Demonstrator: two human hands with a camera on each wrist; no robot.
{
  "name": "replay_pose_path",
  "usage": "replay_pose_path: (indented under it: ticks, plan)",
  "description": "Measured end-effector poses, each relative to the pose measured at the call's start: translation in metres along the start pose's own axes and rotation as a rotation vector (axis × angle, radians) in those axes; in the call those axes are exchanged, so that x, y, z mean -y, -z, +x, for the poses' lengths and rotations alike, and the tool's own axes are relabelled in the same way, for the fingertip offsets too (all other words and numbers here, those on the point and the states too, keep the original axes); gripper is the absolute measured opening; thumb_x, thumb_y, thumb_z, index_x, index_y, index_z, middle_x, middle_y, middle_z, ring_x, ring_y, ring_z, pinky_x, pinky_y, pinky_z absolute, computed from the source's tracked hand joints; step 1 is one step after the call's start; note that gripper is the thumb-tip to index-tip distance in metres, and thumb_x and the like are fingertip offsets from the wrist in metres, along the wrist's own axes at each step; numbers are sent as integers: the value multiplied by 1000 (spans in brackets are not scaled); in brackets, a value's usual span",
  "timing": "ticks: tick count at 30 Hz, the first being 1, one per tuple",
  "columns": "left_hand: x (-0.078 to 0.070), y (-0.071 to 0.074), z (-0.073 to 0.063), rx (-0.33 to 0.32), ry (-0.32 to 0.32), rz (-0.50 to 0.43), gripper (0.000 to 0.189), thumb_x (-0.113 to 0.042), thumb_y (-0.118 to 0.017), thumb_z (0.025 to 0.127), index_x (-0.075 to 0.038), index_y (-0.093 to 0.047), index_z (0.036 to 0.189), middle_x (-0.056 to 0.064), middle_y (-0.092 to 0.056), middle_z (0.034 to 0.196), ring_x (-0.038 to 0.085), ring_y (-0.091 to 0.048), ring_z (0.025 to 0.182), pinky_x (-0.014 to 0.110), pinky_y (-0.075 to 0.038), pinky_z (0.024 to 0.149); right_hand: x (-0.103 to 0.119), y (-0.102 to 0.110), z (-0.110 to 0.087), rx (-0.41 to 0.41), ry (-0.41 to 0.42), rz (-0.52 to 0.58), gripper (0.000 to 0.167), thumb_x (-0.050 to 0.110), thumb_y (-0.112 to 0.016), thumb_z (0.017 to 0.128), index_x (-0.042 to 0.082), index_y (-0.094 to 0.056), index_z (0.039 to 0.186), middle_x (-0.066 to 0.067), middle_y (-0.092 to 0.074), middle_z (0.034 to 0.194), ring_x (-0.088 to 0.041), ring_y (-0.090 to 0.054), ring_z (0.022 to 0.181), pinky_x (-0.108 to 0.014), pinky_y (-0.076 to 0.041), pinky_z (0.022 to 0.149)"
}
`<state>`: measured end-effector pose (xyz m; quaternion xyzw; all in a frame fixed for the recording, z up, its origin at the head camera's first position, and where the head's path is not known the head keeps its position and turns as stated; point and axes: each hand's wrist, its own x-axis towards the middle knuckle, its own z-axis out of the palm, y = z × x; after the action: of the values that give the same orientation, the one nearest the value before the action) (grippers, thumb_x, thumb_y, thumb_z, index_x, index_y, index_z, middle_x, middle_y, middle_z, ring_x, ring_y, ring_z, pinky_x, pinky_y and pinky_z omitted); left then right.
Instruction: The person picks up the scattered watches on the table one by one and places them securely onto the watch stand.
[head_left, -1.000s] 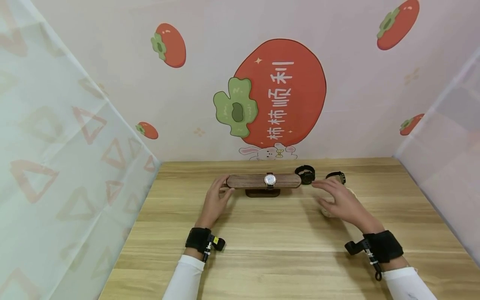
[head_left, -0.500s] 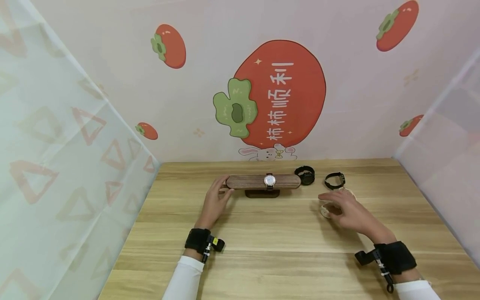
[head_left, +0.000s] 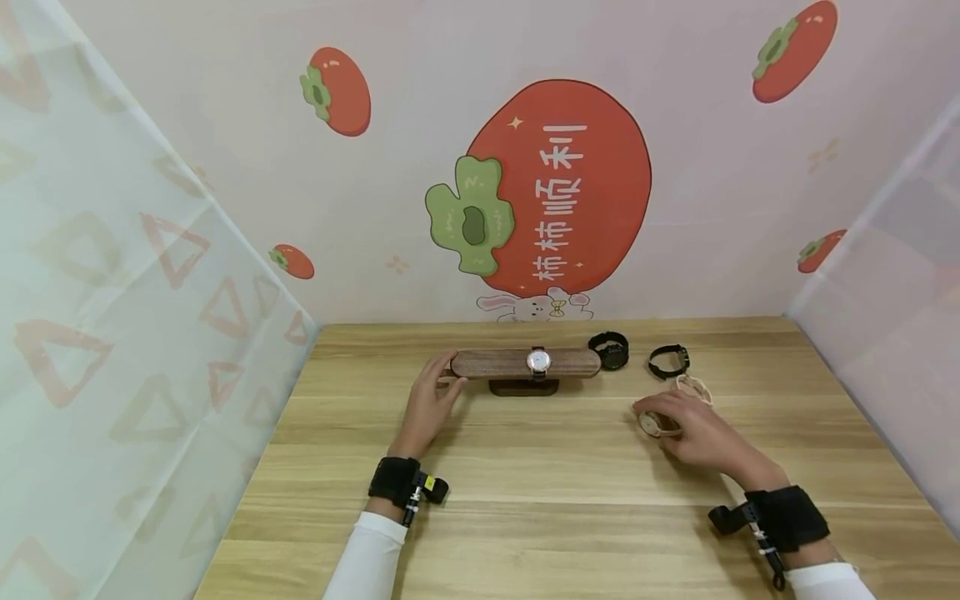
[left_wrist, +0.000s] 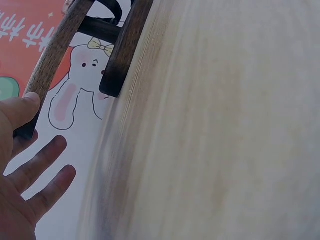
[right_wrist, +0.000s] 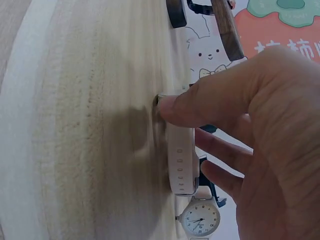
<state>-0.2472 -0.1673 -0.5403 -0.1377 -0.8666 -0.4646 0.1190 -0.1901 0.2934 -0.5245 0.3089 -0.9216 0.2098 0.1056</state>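
Note:
A wooden watch stand (head_left: 487, 364) has a long rounded bar on a dark base, with a white-faced, dark-strapped wristwatch (head_left: 538, 361) round the bar. My left hand (head_left: 429, 404) holds the bar's left end, thumb in front and a finger behind; the other fingers spread apart in the left wrist view. To the right, my right hand (head_left: 697, 429) pinches a cream-strapped wristwatch (right_wrist: 181, 160) between thumb and fingers, low over the table. The thumb partly covers that watch. Just behind it lies a second pale wristwatch (right_wrist: 201, 218), its white dial showing in the right wrist view.
One black wristwatch (head_left: 613, 354) sits by the stand's right end. Another black wristwatch (head_left: 670, 363) lies farther right, behind the pale ones. A printed wall (head_left: 397, 208) rises behind the wooden table (head_left: 525, 500), with sheets at both sides.
My right hand has come back toward me and lowered onto the cream-strapped wristwatch, its fingers closing on it. My left hand stays at the watch stand's end.

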Motion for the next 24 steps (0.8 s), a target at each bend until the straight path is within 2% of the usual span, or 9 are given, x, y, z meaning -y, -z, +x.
replay_pose_path:
  ticks: [2,9,13,15,18,24]
  plan:
    - [0,0,0,-2,-3,2,58,-17,-71,104,-16,-51,158,12,-54,157,32,-63,127,48,-62,104,0,-1,0,11,-6,-8,58,-9,-86,74,11,-75,127,-4,-76,123,-27,-67,111,-55,-58,90]
    - [1,-1,0,-8,-15,14,58,-16,-71,104,-15,-51,158,12,-54,157,32,-63,128,47,-62,103,-3,-3,2,52,-48,34,48,-8,-85,81,10,-77,125,-7,-76,123,-35,-66,117,-70,-46,112]
    - [2,-2,0,-9,-15,20,58,-17,-71,104,-16,-51,158,11,-54,158,31,-62,129,47,-62,103,-4,-4,3,58,-56,29,47,-6,-86,82,11,-77,125,-6,-77,123,-33,-66,116,-65,-51,108]
    - [2,-2,-1,-9,-17,22,57,-18,-70,104,-15,-51,158,11,-54,158,32,-62,129,48,-62,103,-3,-4,3,59,-62,17,46,-4,-86,82,11,-77,125,-4,-77,121,-30,-66,112,-57,-56,99]
    - [2,-2,-1,-9,-9,22,57,-18,-70,104,-16,-51,158,11,-53,158,32,-62,129,48,-62,103,-1,-5,5,67,-71,1,44,2,-87,84,12,-77,126,-3,-76,121,-27,-65,110,-51,-57,91]
    - [1,-1,-1,-7,5,16,57,-19,-70,105,-16,-51,158,11,-53,158,32,-61,131,48,-62,104,1,-8,10,70,-81,14,42,10,-88,86,12,-77,127,-4,-76,124,-31,-64,117,-54,-57,95]
